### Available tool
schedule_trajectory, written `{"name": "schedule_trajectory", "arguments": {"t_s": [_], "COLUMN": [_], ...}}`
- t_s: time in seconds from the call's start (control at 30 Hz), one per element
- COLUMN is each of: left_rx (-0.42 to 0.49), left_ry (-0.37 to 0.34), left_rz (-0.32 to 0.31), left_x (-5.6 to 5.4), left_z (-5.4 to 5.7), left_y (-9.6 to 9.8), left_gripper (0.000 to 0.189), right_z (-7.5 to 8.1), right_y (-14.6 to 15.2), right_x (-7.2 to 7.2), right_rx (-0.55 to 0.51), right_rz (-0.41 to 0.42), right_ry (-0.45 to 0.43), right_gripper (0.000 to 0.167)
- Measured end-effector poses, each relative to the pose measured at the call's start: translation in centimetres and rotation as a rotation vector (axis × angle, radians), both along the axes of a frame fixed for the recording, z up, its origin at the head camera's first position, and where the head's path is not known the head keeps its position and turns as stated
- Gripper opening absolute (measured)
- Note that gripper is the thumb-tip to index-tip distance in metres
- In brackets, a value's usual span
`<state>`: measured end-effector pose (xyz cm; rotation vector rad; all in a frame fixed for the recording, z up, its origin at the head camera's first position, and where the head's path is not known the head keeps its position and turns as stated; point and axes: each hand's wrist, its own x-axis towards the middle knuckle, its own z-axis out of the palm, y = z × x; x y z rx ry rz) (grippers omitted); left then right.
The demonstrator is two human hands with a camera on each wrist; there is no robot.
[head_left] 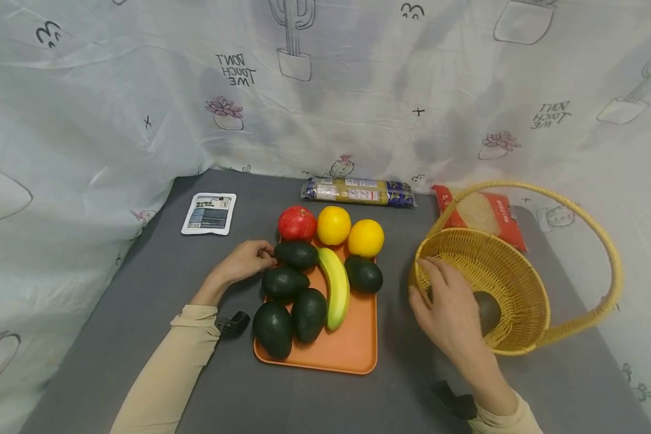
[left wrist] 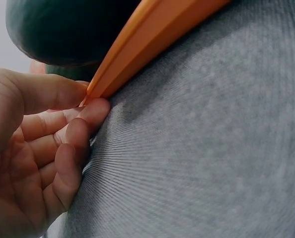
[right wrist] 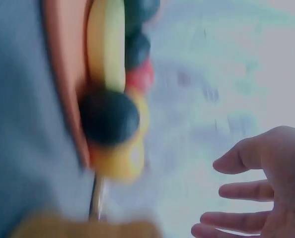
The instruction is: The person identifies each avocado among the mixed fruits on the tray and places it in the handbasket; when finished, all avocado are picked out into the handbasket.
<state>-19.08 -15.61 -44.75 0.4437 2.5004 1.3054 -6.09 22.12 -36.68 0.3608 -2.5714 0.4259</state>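
My left hand (head_left: 242, 263) is at the left edge of an orange tray (head_left: 352, 349); in the left wrist view its thumb and forefinger pinch the tray's rim (left wrist: 137, 49). On the tray lie several dark green avocados (head_left: 272, 328) and a yellow banana (head_left: 336, 289). A red pomegranate (head_left: 296, 223) and two yellow round fruits (head_left: 333, 225) are at its far end. My right hand (head_left: 450, 307) hovers over the left side of a yellow wicker basket (head_left: 512, 265), fingers spread and holding nothing in the right wrist view. A dark avocado (head_left: 487, 312) sits in the basket, partly hidden by the hand.
A bundle of packaged noodles (head_left: 358, 191) lies behind the tray. The red bag (head_left: 485, 217) is behind the basket, whose tall handle (head_left: 602, 241) leans right. At the back left is a white packet (head_left: 209, 214). Printed curtains (head_left: 325, 90) enclose the grey table (head_left: 206, 386).
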Motion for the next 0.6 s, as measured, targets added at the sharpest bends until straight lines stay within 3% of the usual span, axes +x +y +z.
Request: {"name": "schedule_trajectory", "arguments": {"t_s": [0.13, 0.3, 0.47, 0.6], "left_rx": [-0.006, -0.004, -0.004, -0.004], "left_ry": [0.0, -0.007, 0.001, 0.009], "left_rz": [0.008, 0.008, 0.001, -0.004], "left_x": [0.2, 0.3, 0.2, 0.2], "left_z": [0.1, -0.2, -0.1, 0.1], "left_y": [0.1, 0.1, 0.0, -0.1], "left_gripper": [0.02, 0.02, 0.021, 0.021], "right_z": [-0.8, -2.3, -3.8, -4.3], "right_y": [-3.7, -6.0, -6.7, -6.8], "right_x": [-2.1, -4.2, -4.7, -4.5], "right_rx": [0.063, 0.183, 0.254, 0.229], "right_rz": [0.073, 0.017, -0.016, 0.007], "right_ry": [-0.003, -0.122, -0.243, -0.276], "right_gripper": [0.049, 0.052, 0.058, 0.064]}}
